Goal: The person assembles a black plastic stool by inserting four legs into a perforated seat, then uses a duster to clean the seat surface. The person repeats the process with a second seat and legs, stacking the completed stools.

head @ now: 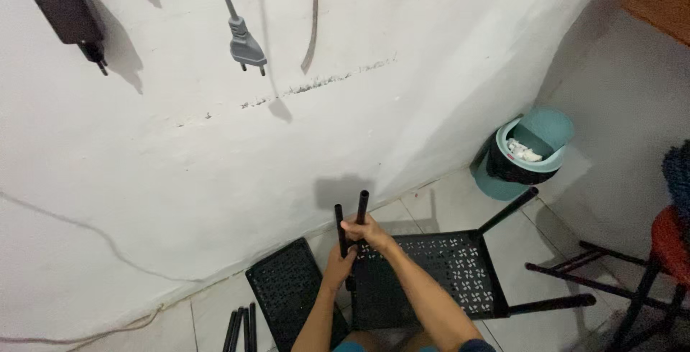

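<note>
Both hands clamp black tubes over a perforated shelf point(424, 273) on the floor: left hand point(338, 264) closed on one tube point(340, 226), right hand point(370, 233) on another point(362, 204). Risk: a skewed tube could jam in its socket or slip, tipping the shelf toward the bin point(521, 158).

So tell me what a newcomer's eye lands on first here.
At bottom centre, the left hand and right hand each grip an upright black metal tube at the edge of a perforated black metal shelf panel lying on the pale tiled floor. A teal plastic swing-lid bin stands in the corner, right.
</note>
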